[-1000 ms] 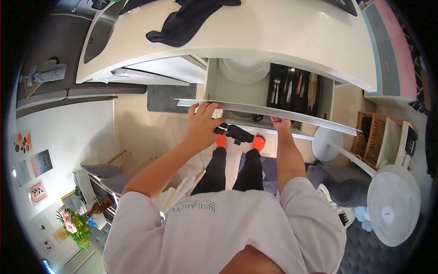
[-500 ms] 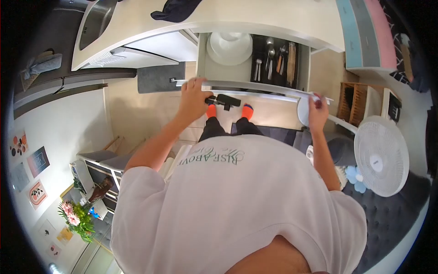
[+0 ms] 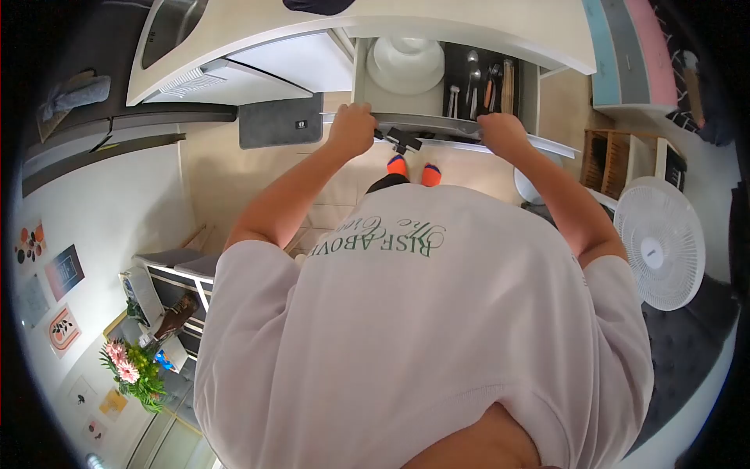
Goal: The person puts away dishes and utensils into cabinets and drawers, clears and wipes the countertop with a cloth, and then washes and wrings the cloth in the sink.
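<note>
A white drawer [image 3: 400, 104] stands pulled out below the counter. Stacked white plates [image 3: 406, 66] lie in its left part, and a dark cutlery tray [image 3: 461, 59] with spoons and other utensils fills the right. My left hand [image 3: 353, 129] is closed over the left end of the drawer front [image 3: 555, 145]. Further right along the same top edge, my right hand [image 3: 504, 133] curls its fingers over it. Beside my left hand is a black clamp-like device [image 3: 402, 141]; whether the hand holds it, I cannot tell.
A white fan [image 3: 660, 244] stands at the right, near a wooden rack [image 3: 605, 162]. The counter [image 3: 469, 23] runs above the drawer, with a sink [image 3: 170, 31] at its left. A grey mat [image 3: 280, 123] lies on the floor. My feet in orange socks [image 3: 430, 174] are below the drawer front.
My right hand has moved left along the drawer front, and a small reddish thing at it is now out of sight. My left hand has shifted right and up in view, with the black device.
</note>
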Demonstrator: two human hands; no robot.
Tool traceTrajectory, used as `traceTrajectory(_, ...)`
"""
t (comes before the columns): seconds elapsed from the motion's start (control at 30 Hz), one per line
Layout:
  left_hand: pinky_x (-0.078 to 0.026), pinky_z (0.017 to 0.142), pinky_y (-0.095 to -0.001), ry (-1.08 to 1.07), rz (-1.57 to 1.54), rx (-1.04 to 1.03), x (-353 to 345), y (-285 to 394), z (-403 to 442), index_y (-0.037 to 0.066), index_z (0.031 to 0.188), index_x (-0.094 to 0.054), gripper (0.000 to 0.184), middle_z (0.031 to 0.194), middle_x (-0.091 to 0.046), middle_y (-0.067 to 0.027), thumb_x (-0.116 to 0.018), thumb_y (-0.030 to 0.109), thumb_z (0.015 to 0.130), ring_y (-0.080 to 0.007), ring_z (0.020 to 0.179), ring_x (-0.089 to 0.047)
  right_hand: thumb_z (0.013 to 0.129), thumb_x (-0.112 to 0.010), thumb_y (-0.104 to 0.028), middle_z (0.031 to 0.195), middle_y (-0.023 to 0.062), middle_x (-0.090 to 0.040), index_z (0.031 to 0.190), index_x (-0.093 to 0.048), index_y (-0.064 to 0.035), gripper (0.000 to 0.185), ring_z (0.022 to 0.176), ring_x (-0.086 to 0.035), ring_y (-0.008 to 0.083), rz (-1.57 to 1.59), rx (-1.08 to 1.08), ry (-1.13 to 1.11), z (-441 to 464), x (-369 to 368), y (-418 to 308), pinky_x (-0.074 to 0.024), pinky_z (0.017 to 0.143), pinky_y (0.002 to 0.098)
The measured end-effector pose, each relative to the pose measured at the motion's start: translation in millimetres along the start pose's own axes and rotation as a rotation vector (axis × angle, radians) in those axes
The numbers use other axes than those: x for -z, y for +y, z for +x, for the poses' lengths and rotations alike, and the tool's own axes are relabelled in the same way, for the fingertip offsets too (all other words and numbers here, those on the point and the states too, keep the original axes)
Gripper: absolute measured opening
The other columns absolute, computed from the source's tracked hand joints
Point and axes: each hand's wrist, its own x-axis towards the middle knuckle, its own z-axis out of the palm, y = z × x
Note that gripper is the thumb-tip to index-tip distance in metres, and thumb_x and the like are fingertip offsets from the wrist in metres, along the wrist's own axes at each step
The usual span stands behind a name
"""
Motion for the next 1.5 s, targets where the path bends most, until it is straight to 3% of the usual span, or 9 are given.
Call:
traceTrajectory(0.43,-0.041,0.077,-0.0392,-0.135,-0.080,0.000,0.0,10.8,-34.5,0.015,0.082,-0.072,0.017,0.093,-0.057,-0.0083,-0.057,0.012,0.075,-0.0251,0.093,-0.055,0.071,-0.065,-0.022,0.081,0.0148,-0.066,0.087,-0.065,-0.0065,0.022,0.081,-0.063,0.0331,0.096,-0.009,-0.059,-24.0,-18.5,-9.3,-0.0509,0.073,0.0425)
traceTrajectory(0.53,-0.043,0.082,-0.0391,-0.146,-0.195,0.013,8.3,1.5,-35.6,0.015,0.090,-0.072,0.022,0.100,-0.059,-0.0100,-0.059,0.010,0.073,-0.0262,0.096,-0.056,0.072,-0.069,-0.031,0.082,0.0135,-0.067,0.093,-0.067,-0.0061,0.032,0.078,-0.064,0.0280,0.411,-0.004,0.110,-37.7,-3.5,2.2,-0.0508,0.071,0.0376)
traceTrajectory(0.63,-0.044,0.085,-0.0358,-0.120,-0.401,0.063,26.9,-21.9,-34.4,0.012,0.093,-0.071,0.022,0.110,-0.060,-0.0122,-0.063,0.013,0.072,-0.0262,0.100,-0.058,0.073,-0.071,-0.037,0.083,0.0114,-0.067,0.093,-0.068,-0.0051,0.038,0.074,-0.063,0.0209,0.747,-0.219,-0.208,-27.8,41.4,29.4,-0.0487,0.069,0.0326)
traceTrajectory(0.73,-0.045,0.082,-0.0337,-0.216,-0.698,0.258,46.2,-29.2,-26.9,0.011,0.094,-0.070,0.023,0.109,-0.060,-0.0126,-0.066,0.016,0.072,-0.0267,0.096,-0.059,0.077,-0.068,-0.034,0.075,0.0064,-0.062,0.087,-0.068,-0.0042,0.032,0.068,-0.057,0.0142,0.973,-0.339,-0.245,7.3,28.7,66.0,-0.0450,0.061,0.0280)
traceTrajectory(0.93,-0.046,0.074,-0.0365,-0.164,-0.829,0.655,35.8,-12.4,4.8,0.013,0.097,-0.069,0.023,0.095,-0.062,-0.0085,-0.067,0.019,0.075,-0.0278,0.084,-0.061,0.091,-0.046,-0.019,0.075,0.0065,-0.060,0.104,-0.057,-0.0036,0.023,0.066,-0.059,0.0163,1.536,-0.616,-0.232,144.1,-110.2,70.7,-0.0524,0.057,0.0304)
traceTrajectory(1.03,-0.046,0.075,-0.0361,-0.083,-0.786,0.568,21.9,1.6,4.5,0.011,0.100,-0.068,0.025,0.095,-0.062,-0.0085,-0.066,0.017,0.076,-0.0272,0.084,-0.061,0.090,-0.049,-0.020,0.077,0.0076,-0.060,0.104,-0.056,-0.0041,0.022,0.066,-0.060,0.0179,1.374,-0.771,-0.338,171.2,-163.3,54.9,-0.0530,0.055,0.0324)
traceTrajectory(1.27,-0.047,0.074,-0.0326,-0.111,-0.779,0.695,30.5,24.8,1.5,0.008,0.100,-0.067,0.024,0.096,-0.063,-0.0063,-0.064,0.012,0.077,-0.0242,0.084,-0.062,0.092,-0.046,-0.020,0.083,0.0102,-0.059,0.099,-0.055,-0.0047,0.019,0.063,-0.055,0.0197,1.911,-0.901,-0.227,212.5,-268.5,56.4,-0.0529,0.055,0.0350)
traceTrajectory(1.4,-0.048,0.074,-0.0324,-0.080,-0.779,0.715,28.1,27.4,4.2,0.008,0.099,-0.067,0.024,0.096,-0.063,-0.0056,-0.064,0.011,0.076,-0.0241,0.082,-0.062,0.091,-0.048,-0.027,0.090,0.0164,-0.063,0.103,-0.059,-0.0021,0.030,0.074,-0.061,0.0269,1.136,-1.037,-0.310,245.5,-273.7,48.1,-0.0529,0.063,0.0387)
traceTrajectory(1.5,-0.048,0.074,-0.0337,-0.072,-0.736,0.690,28.6,28.9,9.1,0.008,0.098,-0.068,0.023,0.096,-0.063,-0.0058,-0.064,0.011,0.076,-0.0253,0.083,-0.062,0.090,-0.049,-0.031,0.103,0.0190,-0.063,0.109,-0.058,-0.0003,0.037,0.087,-0.064,0.0327,0.849,-0.907,-0.229,230.1,-240.3,46.3,-0.0527,0.071,0.0411)
